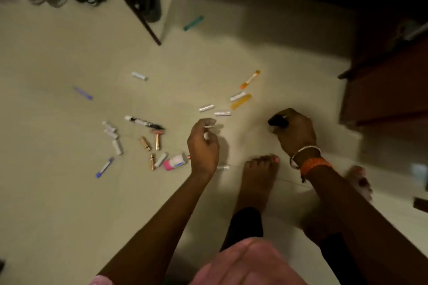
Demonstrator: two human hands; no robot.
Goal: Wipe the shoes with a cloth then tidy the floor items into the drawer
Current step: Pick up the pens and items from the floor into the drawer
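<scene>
Nearest me is a fold of pink fabric clothing (pixel 245 261) at the bottom edge of the view, and past it my two bare feet (pixel 259 176) stand on the pale tiled floor (pixel 58 192), so I am bent over the scatter to reach it.

My right hand (pixel 295 133), ringed at the wrist by a silver bangle and an orange band (pixel 310 161), has its fingers curled tight round a small black object (pixel 278 120); blur keeps me from saying what it is. I judge this hand serves as the carrier, holding what is gathered so the other stays free.

My left hand (pixel 203 143) hangs just above the floor with the fingers loosely curled, thumb and forefinger pinching something small and pale (pixel 208 126); the blur makes it hard to be certain.

The floor items lie spread in front. Two short white tubes (pixel 214 110) lie just beyond the left hand, with a yellow stick (pixel 240 101) and an orange-and-white tube (pixel 250 79) further toward the dark brown wooden cabinet (pixel 389 81) at the floor's right edge. To the left lie a black-and-white marker (pixel 143 122), copper-coloured lipstick tubes (pixel 152 143), a pink-and-white bottle (pixel 175 161) and blue-capped pens (pixel 104 167). A teal stick (pixel 193 23) lies well apart, near a dark furniture leg (pixel 143 11).

I cannot make out an open drawer, and most of the picking up is not yet done.
</scene>
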